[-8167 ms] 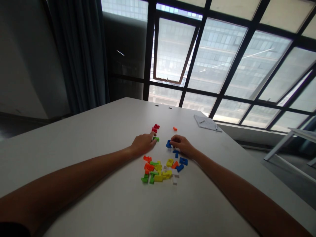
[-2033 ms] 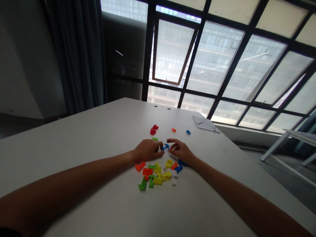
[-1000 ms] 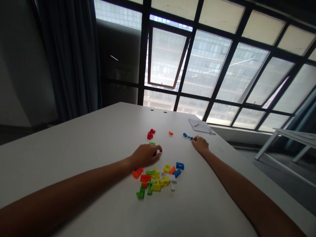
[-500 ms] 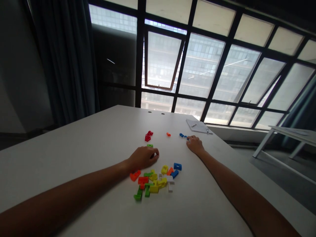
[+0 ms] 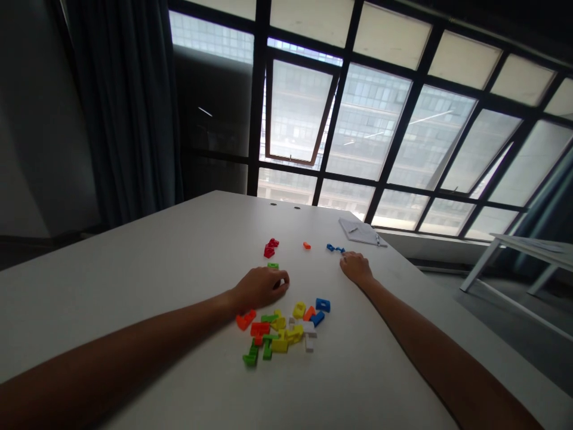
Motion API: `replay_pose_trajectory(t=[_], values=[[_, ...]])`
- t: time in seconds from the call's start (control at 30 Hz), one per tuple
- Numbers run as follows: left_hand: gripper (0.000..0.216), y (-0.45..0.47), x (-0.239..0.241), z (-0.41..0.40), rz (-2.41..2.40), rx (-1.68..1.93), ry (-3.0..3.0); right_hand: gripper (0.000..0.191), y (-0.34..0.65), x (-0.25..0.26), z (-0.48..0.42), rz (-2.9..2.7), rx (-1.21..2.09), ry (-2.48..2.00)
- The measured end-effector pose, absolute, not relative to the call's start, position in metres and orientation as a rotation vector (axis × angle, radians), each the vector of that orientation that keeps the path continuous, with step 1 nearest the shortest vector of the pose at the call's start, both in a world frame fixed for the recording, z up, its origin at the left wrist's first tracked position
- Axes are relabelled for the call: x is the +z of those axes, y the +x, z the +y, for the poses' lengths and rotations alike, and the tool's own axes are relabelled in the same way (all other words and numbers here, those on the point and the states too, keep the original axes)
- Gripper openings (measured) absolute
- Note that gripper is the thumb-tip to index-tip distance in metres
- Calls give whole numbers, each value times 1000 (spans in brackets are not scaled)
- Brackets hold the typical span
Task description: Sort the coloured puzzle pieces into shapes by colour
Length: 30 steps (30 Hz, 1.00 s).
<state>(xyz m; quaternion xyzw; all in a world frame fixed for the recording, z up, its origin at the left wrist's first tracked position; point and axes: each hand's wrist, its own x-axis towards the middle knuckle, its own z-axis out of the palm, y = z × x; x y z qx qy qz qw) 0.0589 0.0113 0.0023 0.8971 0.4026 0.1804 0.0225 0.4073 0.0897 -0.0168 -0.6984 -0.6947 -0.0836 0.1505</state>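
My left hand (image 5: 264,285) rests on the white table with its fingers loosely curled. A gap shows between thumb and forefinger, and nothing is visible in it. Just beyond the knuckles lies a light green plastic block (image 5: 273,265), partly hidden. Farther out on the right, my right hand (image 5: 356,266) lies low over the table, fingertips beside small blue plastic blocks (image 5: 330,247). Its fingers look loosely extended; the undersides are hidden. Between my forearms is a loose pile of plastic blocks, including yellow (image 5: 280,346), white (image 5: 309,328), red (image 5: 260,329), green (image 5: 250,357) and blue (image 5: 323,305) ones.
Dark red blocks (image 5: 270,247) sit together beyond my left hand, and a lone orange block (image 5: 307,245) lies between them and the blue ones. At the far right of the table (image 5: 188,239) are paper sheets (image 5: 362,232) with a pen (image 5: 378,240). Another table (image 5: 532,246) stands right.
My right hand has drawn back slightly from the blue blocks, which show more fully. My left hand stays in place. The view has shifted a little.
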Motion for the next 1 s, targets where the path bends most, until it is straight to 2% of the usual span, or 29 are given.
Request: replay_pose_trajectory(t=[0.23, 0.47, 0.63, 1.0], values=[[23, 59, 1, 11, 1240, 568, 2767, 24, 387, -12, 51, -2217, -129, -1638], [23, 60, 2, 11, 1260, 554, 2759, 25, 370, -3, -16, -2427, 372, -905], [23, 60, 2, 11, 1250, 556, 2756, 25, 358, 3, -28, -2547, 223, -844], [23, 59, 2, 12, 1222, 561, 2765, 37, 348, -15, -18, -2184, -37, -1086]])
